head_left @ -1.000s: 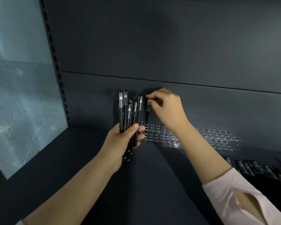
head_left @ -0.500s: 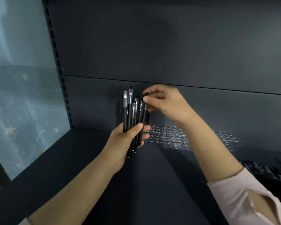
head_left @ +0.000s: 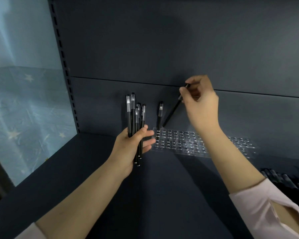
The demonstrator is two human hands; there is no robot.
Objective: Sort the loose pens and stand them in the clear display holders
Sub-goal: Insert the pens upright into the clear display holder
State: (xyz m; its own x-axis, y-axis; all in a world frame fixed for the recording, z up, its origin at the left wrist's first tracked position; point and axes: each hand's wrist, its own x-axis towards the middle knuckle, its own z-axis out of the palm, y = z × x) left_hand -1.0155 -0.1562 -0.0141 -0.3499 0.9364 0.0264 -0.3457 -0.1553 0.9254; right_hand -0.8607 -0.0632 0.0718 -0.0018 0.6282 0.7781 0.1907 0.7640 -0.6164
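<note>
A person's two bare hands work over a dark blue-grey shelf (head_left: 76,161), seen from above. The left hand (head_left: 131,145), at centre, has its fingers and thumb curled round a bundle of black pens (head_left: 134,114), gripping them upright with their caps pointing up. To its right, the right hand (head_left: 201,104) pinches a single black pen (head_left: 173,112) near its top end. This pen is tilted, its lower tip pointing down and left, just above the far left corner of the clear display holder (head_left: 188,140). The holder is a flat transparent tray of round holes lying at the far side of the shelf against the back panel (head_left: 162,49). One black pen (head_left: 160,118) stands upright in a hole at the holder's far left corner. A pile of loose black pens (head_left: 283,178) lies on the shelf at the right edge, near the pale pink sleeve (head_left: 266,204). To the left is a light blue wall with stars (head_left: 24,100).
</note>
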